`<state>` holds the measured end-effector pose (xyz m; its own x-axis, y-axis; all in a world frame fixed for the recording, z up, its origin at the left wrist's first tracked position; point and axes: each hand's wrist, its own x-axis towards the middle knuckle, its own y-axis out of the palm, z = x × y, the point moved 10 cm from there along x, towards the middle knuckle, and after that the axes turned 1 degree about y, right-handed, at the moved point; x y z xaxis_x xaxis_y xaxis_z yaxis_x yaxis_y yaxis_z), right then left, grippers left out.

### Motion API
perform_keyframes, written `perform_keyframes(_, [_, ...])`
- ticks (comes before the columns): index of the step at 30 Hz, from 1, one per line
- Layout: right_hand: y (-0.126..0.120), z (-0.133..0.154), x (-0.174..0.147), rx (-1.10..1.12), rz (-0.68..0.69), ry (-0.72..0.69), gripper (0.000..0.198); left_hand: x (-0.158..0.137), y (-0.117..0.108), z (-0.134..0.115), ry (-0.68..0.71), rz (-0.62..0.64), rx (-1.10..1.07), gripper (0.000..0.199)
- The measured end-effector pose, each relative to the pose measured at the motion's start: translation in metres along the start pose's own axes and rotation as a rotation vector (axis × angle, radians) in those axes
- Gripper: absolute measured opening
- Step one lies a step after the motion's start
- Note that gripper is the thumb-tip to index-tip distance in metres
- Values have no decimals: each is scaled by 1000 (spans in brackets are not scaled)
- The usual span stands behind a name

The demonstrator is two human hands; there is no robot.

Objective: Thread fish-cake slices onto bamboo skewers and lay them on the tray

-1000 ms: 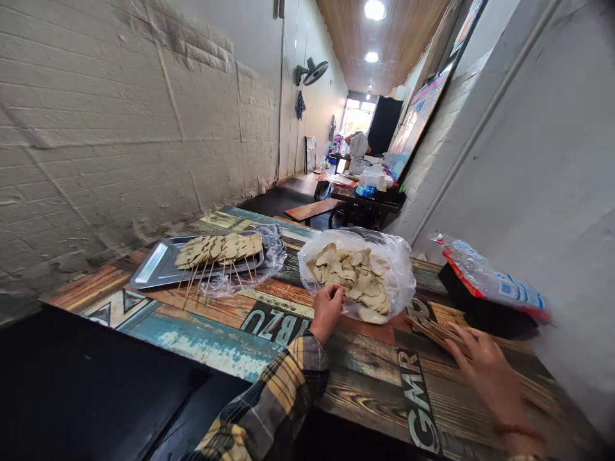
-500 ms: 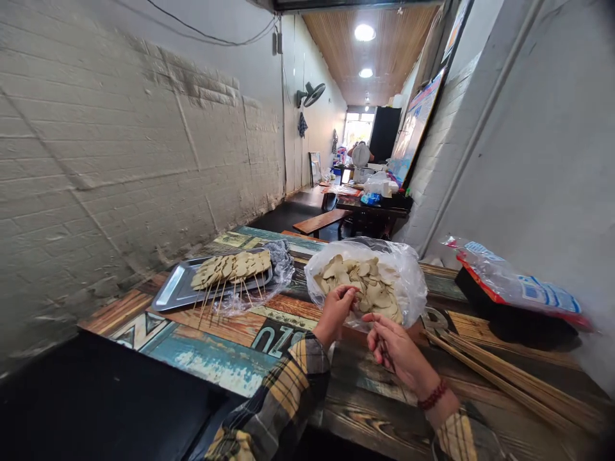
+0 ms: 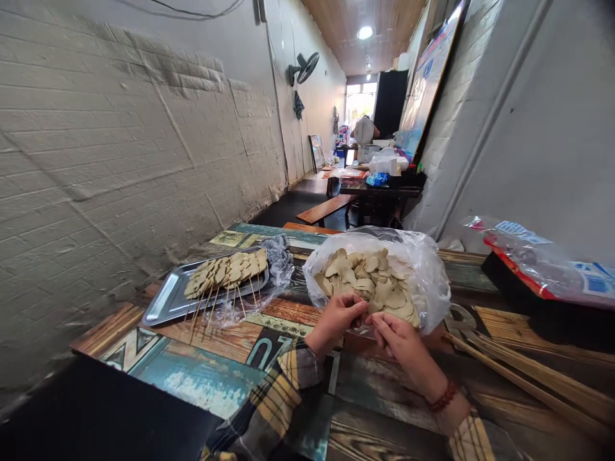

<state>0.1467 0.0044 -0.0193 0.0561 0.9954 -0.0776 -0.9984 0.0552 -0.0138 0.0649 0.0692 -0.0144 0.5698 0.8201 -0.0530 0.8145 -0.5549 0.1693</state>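
Observation:
My left hand (image 3: 337,320) and my right hand (image 3: 394,338) meet at the near edge of a clear plastic bag (image 3: 430,275), both with thumb and fingers pinched together. Whatever sits between the fingertips is too small to make out. Inside the opened bag lies a heap of thin, pale beige slices (image 3: 368,275), just beyond my fingers. To the left, a metal tray (image 3: 166,301) bears several skewers of the same slices (image 3: 225,272), their bare stick ends (image 3: 196,320) pointing toward me over the rim.
Loose bamboo sticks (image 3: 533,371) lie on the patchwork wood table (image 3: 202,378) at right, near a black tray wrapped in printed plastic (image 3: 538,269). A grey cloth (image 3: 277,253) touches the metal tray. Beyond stand a bench (image 3: 327,210) and another table (image 3: 379,187).
My right hand has come in to my left, its spread fingers now pinched beside the left fingertips. The camera view has shifted slightly.

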Motion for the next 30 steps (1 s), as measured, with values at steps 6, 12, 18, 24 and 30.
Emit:
perform_keyframes(6, [-35, -7, 0, -75, -205, -67, 38, -7, -56, -37, 248, -381, 428, 22])
perform_keyframes(12, [-36, 41, -17, -620, -332, -433, 24, -8, -26, -49, 383, -100, 963, 17])
perform_keyframes(18, [-14, 40, -14, -914, -211, -491, 21, -10, -35, -42, 172, -166, 1413, 23])
perform_keyframes(24, [14, 9, -13, -792, 120, -266, 21, -9, -44, -28, -22, -139, 1579, 27])
perform_keyframes(30, [20, -3, -9, -510, 161, -159, 22, -8, -48, -18, -68, -219, 1576, 32])
